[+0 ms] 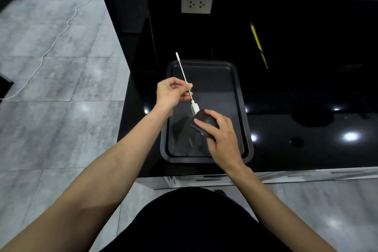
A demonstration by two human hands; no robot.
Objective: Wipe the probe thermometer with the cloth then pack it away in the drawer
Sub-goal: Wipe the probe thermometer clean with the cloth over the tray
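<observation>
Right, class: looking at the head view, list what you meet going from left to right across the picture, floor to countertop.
White cable on the floor → left hand pinching the thermometer → right hand holding the dark cloth over the tray → yellow pencil.

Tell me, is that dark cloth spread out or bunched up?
Bunched up: the right hand grips the cloth wrapped round the thermometer end.
</observation>
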